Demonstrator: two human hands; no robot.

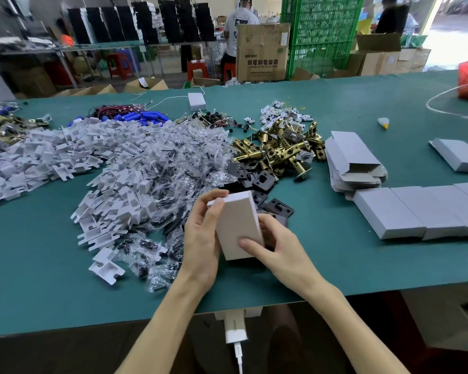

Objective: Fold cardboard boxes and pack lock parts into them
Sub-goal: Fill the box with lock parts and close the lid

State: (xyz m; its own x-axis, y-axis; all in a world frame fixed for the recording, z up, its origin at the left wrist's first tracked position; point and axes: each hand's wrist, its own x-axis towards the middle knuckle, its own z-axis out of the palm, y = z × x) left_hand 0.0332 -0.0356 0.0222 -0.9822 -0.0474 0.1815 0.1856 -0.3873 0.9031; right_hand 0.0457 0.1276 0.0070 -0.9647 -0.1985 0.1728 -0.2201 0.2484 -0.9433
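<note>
Table (pixel 335 252) teal-green, plain. Box (pixel 237 225), centre frame, white, unmarked. Latches (pixel 278 149), centre right, brass-gold; plates (pixel 257 179) below them matt black. Trays (pixel 65 149), left, white. Cells (pixel 143 116), upper centre-left, blue; wires (pixel 111 109) red and black. Crate (pixel 322 31), top, bright green lattice. Carton (pixel 262 52) beside it brown, dark print. Stools (pixel 119 64) red. Blanks (pixel 354 155), right, pale grey.

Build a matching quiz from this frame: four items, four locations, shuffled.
Items
1. white box
2. brass latches
3. flat box blanks
4. closed boxes

Locations
a. stacked just right of the brass pile
b. gripped by the left hand and right hand
c. heaped beyond the black plates
d. lined in a row at the right side of the table

Pairs: 1-b, 2-c, 3-a, 4-d
</note>
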